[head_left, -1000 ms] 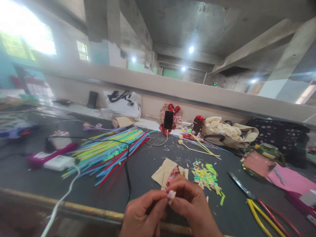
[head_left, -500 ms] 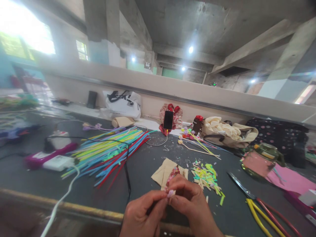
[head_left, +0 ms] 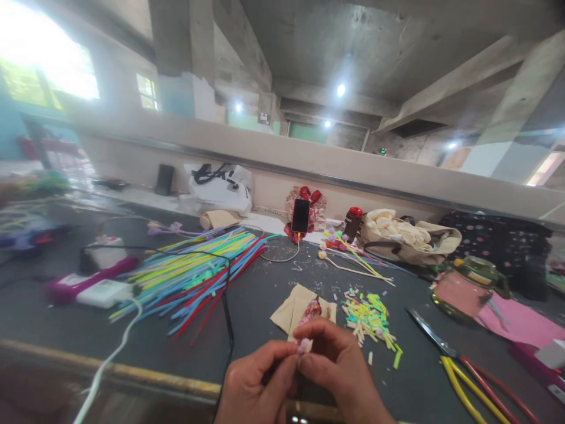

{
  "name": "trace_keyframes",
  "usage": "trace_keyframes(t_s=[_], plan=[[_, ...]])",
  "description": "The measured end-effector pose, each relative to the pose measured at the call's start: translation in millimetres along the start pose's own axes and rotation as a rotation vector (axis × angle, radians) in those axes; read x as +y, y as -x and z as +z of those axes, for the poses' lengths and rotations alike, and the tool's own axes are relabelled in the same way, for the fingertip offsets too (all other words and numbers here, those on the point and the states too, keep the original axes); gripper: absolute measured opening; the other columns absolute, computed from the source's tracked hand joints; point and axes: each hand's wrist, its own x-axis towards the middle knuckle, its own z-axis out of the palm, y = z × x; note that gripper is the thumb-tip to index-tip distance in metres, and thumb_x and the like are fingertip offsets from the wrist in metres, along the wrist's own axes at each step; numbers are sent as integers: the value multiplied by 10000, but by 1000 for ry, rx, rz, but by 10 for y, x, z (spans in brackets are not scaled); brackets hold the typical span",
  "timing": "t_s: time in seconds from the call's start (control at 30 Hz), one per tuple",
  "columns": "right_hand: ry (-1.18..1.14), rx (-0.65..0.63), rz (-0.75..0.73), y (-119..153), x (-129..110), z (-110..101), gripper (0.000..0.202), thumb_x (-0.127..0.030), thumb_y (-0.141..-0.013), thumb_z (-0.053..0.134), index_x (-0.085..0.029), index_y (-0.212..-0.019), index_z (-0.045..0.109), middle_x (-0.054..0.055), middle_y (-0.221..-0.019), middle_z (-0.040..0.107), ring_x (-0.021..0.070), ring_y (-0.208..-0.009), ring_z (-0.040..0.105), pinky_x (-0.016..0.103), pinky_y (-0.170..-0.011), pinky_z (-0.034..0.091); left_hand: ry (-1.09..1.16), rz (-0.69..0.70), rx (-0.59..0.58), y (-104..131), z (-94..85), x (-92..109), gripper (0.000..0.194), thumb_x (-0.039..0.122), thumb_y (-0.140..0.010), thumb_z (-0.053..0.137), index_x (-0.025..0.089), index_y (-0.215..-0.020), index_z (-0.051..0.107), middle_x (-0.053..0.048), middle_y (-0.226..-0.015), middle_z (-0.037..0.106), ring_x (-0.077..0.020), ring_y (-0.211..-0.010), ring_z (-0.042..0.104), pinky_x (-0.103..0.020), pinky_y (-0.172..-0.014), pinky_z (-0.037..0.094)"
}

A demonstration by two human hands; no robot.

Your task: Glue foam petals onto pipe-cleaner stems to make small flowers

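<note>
Small lilac piece [head_left: 304, 346], cream-edged, between fingers [head_left: 279, 352]

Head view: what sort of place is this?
Probably a craft workshop in a concrete building. A bundle of coloured stems and a heap of short cut pieces lie on a dark worktable, under a bare grey ceiling.

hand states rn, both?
Left hand: closed, fingertips pinching the left side of a small lilac-and-cream piece.
Right hand: closed, thumb and fingers pinching the same piece from the right.
</note>
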Motion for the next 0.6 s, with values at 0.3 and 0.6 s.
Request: trace_keyframes(t_s=[0.3,0.6], plan=[[14,83,105,-26,41,-87,287,-358,-651,710,-183,-870,649,-19,-667,589,50,-467,457,144,-405,316,514,-354,-249,-138,-80,-1,226,321,-663,657,168,-607,500,22,-401,583,-25,-221,383,-97,-251,190],[-94,48,139,-171,48,41,264,-379,-603,738,-167,-741,663,-47,-496,547,20,-343,385,143,-346,239,886,-537,-533,-212,-148,-59,333,321,-730,587,138,-461,516,104,-224,277,13,-204,108,-88,-226,126]])
